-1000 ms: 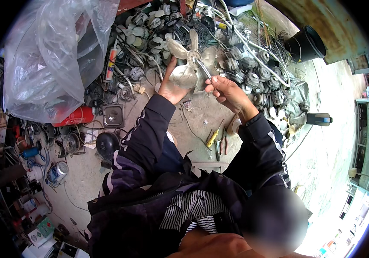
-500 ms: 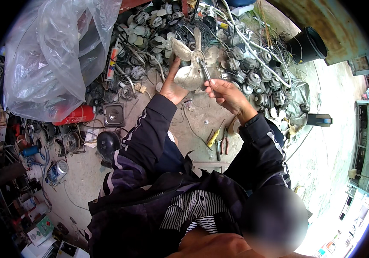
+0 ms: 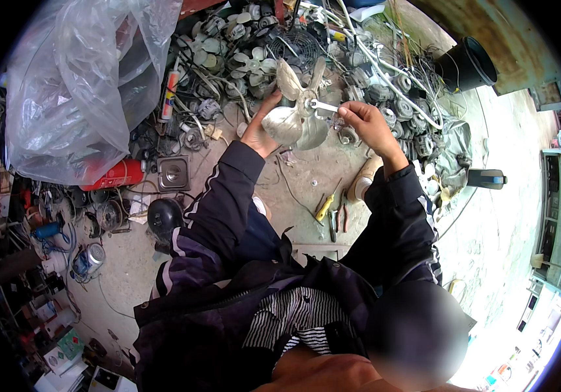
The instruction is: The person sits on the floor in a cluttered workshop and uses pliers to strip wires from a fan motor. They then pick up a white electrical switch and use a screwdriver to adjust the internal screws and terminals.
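Head view, wide and facing down.
We look through the left of two fisheye lenses worn side by side on the head, steeply down and a little forward. The jacket [image 3: 192, 300] sits closest, large across the lower middle; the left hand [image 3: 262, 135] and right hand [image 3: 370, 130] are farther out, above centre, with the floor [image 3: 268, 186] beneath. We take in the bag [image 3: 87, 91] at upper left and the bucket [image 3: 461, 67] at upper right, straight edges bending toward the dark rim.
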`<state>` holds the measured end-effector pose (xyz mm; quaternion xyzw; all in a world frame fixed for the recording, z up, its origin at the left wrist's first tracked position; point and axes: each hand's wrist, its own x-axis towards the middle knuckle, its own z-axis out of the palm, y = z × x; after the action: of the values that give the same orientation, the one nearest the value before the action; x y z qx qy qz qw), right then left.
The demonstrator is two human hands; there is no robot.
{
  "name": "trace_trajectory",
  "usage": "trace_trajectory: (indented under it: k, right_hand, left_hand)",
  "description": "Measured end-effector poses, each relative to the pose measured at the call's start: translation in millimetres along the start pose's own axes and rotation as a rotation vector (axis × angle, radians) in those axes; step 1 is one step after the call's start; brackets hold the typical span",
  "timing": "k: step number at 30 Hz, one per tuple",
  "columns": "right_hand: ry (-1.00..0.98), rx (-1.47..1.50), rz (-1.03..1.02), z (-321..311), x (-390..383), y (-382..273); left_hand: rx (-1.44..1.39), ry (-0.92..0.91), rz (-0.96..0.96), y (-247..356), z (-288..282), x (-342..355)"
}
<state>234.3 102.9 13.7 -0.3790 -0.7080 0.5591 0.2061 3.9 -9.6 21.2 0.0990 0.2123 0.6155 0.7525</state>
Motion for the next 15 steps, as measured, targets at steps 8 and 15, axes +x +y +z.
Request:
trace_trajectory:
  k: [8, 15]
  right_hand:
    - [0.163, -0.113, -0.212, 1, -6, -19]
    - [-0.16, 0.452, 0.296, 20, -16, -23]
  left_hand:
    - [0.05, 0.095, 0.027, -1, -10, 8]
    - [-0.112, 0.131, -0.004, 1, -15, 12]
